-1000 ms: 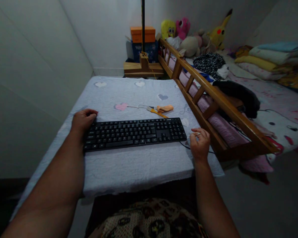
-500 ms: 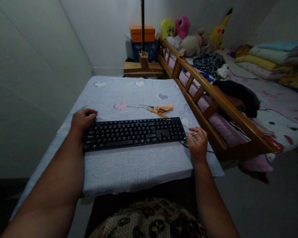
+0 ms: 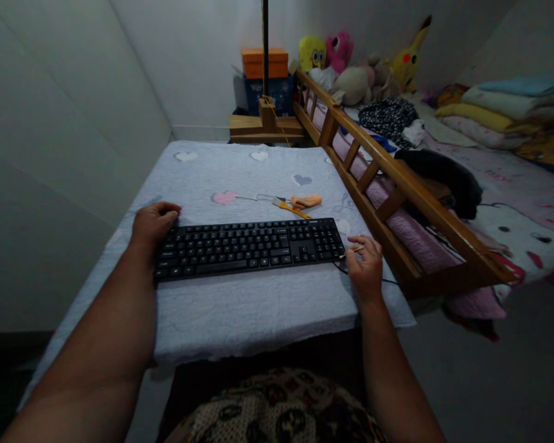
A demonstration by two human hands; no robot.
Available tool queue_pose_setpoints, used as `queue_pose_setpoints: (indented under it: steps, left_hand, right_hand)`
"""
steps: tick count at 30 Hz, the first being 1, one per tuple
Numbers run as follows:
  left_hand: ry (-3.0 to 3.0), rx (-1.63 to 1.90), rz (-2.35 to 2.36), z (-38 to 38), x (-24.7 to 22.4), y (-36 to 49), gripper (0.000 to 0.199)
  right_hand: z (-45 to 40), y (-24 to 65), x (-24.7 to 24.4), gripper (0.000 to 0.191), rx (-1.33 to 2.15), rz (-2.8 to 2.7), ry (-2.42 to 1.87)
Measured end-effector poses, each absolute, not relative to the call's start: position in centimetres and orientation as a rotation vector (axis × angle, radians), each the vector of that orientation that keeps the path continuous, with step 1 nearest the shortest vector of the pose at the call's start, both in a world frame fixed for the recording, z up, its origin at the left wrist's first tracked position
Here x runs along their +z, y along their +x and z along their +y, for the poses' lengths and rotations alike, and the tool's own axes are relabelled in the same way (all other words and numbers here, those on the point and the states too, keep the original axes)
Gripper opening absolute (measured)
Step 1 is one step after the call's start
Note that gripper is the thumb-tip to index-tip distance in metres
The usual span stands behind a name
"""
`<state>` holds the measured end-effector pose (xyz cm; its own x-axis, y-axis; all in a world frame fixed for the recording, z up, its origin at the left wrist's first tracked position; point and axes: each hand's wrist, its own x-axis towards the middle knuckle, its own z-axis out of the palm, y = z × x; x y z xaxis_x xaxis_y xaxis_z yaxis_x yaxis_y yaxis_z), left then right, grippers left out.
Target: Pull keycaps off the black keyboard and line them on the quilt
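A black keyboard (image 3: pixel 240 249) lies across the cloth-covered table. My left hand (image 3: pixel 154 223) is closed at the keyboard's left end, fingers curled round its upper left corner. At the right end, my right hand (image 3: pixel 365 261) pinches a thin white stick (image 3: pixel 356 248), which looks like a cotton swab, its tip at the keyboard's lower right keys. Behind the keyboard lie a small brush (image 3: pixel 292 208) with a yellow handle, an orange object (image 3: pixel 306 201) and a thin wire-like tool (image 3: pixel 268 197).
The table (image 3: pixel 258 307) has a pale cloth with heart shapes. A wooden bed rail (image 3: pixel 383 157) runs along its right side, with bedding and plush toys beyond. An orange box (image 3: pixel 264 63) and a wooden stand (image 3: pixel 266 128) are behind the table. The keyboard cable trails right under my right hand.
My right hand has shifted slightly left with the white stick, whose tip is now over the keyboard's right edge. My left hand and the keyboard stay in place.
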<state>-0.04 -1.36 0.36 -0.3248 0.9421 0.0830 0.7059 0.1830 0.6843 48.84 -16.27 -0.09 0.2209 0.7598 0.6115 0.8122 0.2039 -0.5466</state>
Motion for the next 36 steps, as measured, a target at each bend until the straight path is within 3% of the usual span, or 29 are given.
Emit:
queue_pose_setpoints:
  steps: [36]
  left_hand:
    - [1.517, 0.924, 2.114, -1.4, 0.5, 0.2, 0.042]
  right_hand:
    - [-13.4, 49.0, 0.9, 0.015, -0.041, -1.614, -1.711]
